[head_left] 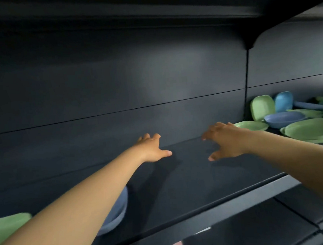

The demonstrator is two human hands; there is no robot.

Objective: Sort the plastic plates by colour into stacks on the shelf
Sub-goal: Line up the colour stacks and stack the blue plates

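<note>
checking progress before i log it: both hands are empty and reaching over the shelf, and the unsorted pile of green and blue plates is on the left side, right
Not quite. The head view shows the jumbled pile of green and blue plates at the right end of the shelf, beyond the right hand, not on the left. The rest holds: the left hand and the right hand are both empty, reaching over the shelf.

Dark shelf (182, 179) carries a blue plate stack (116, 211) and green plate (7, 226) left of the fingers; mixed green and blue plates (294, 121) lie right of them.
</note>
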